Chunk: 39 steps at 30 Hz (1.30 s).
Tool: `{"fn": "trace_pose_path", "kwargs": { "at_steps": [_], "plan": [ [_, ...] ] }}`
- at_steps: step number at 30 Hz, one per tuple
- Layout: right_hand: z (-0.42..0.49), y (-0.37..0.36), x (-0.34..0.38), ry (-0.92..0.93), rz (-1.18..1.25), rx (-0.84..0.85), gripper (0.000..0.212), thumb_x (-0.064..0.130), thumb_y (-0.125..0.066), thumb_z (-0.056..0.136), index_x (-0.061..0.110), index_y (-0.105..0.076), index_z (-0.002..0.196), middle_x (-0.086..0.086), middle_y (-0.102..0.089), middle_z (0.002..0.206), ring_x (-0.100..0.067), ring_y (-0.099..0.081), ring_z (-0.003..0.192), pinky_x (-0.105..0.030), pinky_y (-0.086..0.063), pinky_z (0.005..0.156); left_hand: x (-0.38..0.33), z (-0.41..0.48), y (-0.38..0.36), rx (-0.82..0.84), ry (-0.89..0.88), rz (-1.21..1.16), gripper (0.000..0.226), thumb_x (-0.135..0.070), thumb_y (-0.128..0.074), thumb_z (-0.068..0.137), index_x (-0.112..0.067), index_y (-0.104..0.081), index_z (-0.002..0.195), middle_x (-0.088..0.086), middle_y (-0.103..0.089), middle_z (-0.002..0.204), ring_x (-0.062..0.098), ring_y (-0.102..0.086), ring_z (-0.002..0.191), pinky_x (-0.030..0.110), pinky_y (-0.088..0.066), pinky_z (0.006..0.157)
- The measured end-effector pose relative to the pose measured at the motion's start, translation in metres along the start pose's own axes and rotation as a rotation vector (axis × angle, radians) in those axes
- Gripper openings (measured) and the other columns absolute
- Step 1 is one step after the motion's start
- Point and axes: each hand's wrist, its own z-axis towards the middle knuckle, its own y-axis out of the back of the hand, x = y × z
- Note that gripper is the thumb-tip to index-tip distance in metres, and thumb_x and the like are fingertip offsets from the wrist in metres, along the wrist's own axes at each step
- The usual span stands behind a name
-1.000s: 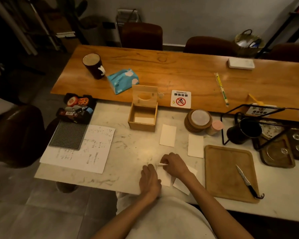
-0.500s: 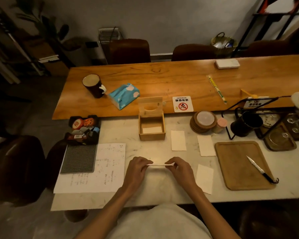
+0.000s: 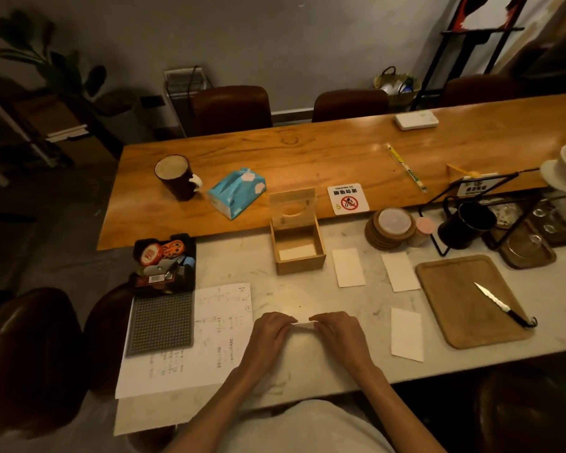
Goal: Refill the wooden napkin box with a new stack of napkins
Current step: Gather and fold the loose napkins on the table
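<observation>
Napkin pinched between left hand and right hand grips.

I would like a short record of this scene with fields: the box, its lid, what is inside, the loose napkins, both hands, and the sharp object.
box: wooden napkin box on the marble table
lid: lid open, standing up at the back
inside: a low layer of napkins
loose napkins: three flat on the table
left hand: left hand holds one end of a folded napkin
right hand: right hand holds the other end
sharp object: knife on the wooden tray
</observation>
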Motion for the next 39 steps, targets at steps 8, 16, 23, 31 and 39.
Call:
{"fn": "trace_pose_path", "kwargs": {
  "at_steps": [8, 16, 23, 31, 39],
  "plan": [
    [0.006, 0.012, -0.009, -0.118, 0.189, 0.084, 0.015, 0.024, -0.058, 0.091, 0.031, -0.065, 0.103, 0.015, -0.068, 0.103, -0.004, -0.061, 0.093, -0.028, -0.052, 0.084, -0.014, 0.015, -0.012, 0.114, 0.108, -0.135, 0.014, -0.014, -0.054, 0.095, -0.013, -0.066, 0.101, -0.007, -0.062, 0.096, 0.009, -0.057, 0.091, 0.020, -0.043, 0.081],
    [-0.012, 0.083, -0.066, -0.314, 0.237, -0.008, 0.027, 0.013, -0.065, 0.088, 0.027, -0.058, 0.110, 0.008, -0.065, 0.104, -0.008, -0.059, 0.097, -0.017, -0.045, 0.079, -0.097, 0.050, -0.091, 0.397, 0.291, -0.172, 0.011, -0.015, -0.060, 0.083, -0.017, -0.050, 0.085, 0.001, -0.057, 0.087, 0.020, -0.057, 0.081, 0.034, -0.048, 0.071],
    [0.006, 0.130, -0.121, -0.286, -0.088, 0.280, 0.023, 0.011, -0.066, 0.083, 0.019, -0.065, 0.104, -0.003, -0.069, 0.104, -0.020, -0.062, 0.098, -0.025, -0.044, 0.078, -0.156, 0.049, -0.163, 0.419, 0.465, -0.069, 0.015, -0.027, -0.059, 0.088, -0.019, -0.046, 0.090, 0.009, -0.064, 0.109, 0.028, -0.060, 0.103, 0.031, -0.040, 0.073],
    [0.020, 0.133, -0.147, -0.164, -0.261, 0.285, 0.039, 0.020, -0.068, 0.083, 0.018, -0.055, 0.120, -0.004, -0.052, 0.121, -0.024, -0.048, 0.113, -0.031, -0.042, 0.090, -0.172, 0.040, -0.198, 0.349, 0.364, 0.273, 0.033, -0.018, -0.039, 0.099, -0.010, -0.041, 0.132, 0.015, -0.053, 0.127, 0.033, -0.053, 0.114, 0.040, -0.042, 0.088],
    [0.033, 0.129, -0.144, -0.186, -0.289, 0.481, 0.034, 0.031, -0.069, 0.083, 0.024, -0.060, 0.115, -0.003, -0.062, 0.117, -0.022, -0.058, 0.106, -0.030, -0.050, 0.081, -0.172, 0.031, -0.207, 0.195, 0.517, 0.165, 0.042, -0.028, -0.047, 0.097, -0.015, -0.037, 0.136, 0.008, -0.048, 0.133, 0.025, -0.048, 0.117, 0.035, -0.044, 0.090]
  ]
}}
